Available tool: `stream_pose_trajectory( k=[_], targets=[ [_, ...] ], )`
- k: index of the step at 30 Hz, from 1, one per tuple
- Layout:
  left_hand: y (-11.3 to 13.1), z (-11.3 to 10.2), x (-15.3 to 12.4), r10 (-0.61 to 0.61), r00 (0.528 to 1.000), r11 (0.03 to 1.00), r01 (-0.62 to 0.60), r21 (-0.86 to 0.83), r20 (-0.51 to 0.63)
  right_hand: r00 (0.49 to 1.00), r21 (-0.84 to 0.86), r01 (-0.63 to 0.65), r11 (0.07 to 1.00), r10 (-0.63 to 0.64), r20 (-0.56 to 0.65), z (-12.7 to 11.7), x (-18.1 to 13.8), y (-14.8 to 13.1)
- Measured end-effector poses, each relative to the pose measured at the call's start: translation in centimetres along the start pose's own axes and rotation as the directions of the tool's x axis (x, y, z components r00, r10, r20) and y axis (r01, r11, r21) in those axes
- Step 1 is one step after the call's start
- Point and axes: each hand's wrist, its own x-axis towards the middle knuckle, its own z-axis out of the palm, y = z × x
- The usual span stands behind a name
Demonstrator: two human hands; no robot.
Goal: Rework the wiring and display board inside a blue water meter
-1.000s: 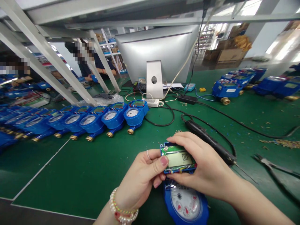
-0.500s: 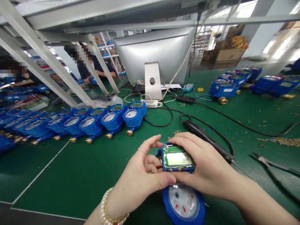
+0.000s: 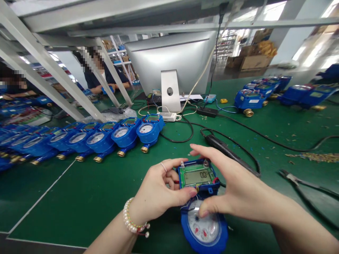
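Observation:
A blue water meter (image 3: 203,229) with a white dial lies on the green bench (image 3: 92,197) right in front of me. Above the dial sits its green circuit board with an LCD (image 3: 196,176) that reads zeros. My left hand (image 3: 159,194) grips the board's left and lower edge, thumb along the bottom, fingers curled at the top left corner. My right hand (image 3: 233,187) holds the right side: fingers reach over the board's top edge and the thumb presses on the dial's upper rim.
A row of several blue meters (image 3: 100,139) runs along the left. A black soldering iron (image 3: 227,151) with its cable lies just behind my right hand, cutters (image 3: 293,178) to the right. A monitor's back (image 3: 172,67), more meters (image 3: 251,98), and other people sit beyond.
My hands brought the board down onto the meter body above the dial. My right thumb slid down onto the dial rim, and my left fingers shifted from the front to the board's edge.

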Motion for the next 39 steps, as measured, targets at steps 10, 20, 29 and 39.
stream_pose_trajectory(
  k=[10,20,29,39],
  targets=[
    [0.4,-0.3,0.1,-0.004,0.999,1.0,0.005,-0.031,0.049,0.988,0.232,-0.081,0.969,0.108,-0.11,1.4,-1.4,0.3],
    [1.1,-0.9,-0.1,0.1,0.987,0.967,-0.126,0.22,0.124,0.979,0.297,0.011,0.955,0.049,-0.197,2.2,-2.4,0.3],
    [1.5,-0.8,0.2,0.174,0.969,0.931,-0.219,0.291,0.173,0.981,0.252,0.039,0.967,0.011,-0.196,2.3,-2.7,-0.5],
    [1.7,-0.3,0.1,0.077,0.981,0.993,-0.092,0.076,0.176,0.976,0.221,0.046,0.974,0.004,-0.218,2.3,-2.7,-0.5]
  ],
)
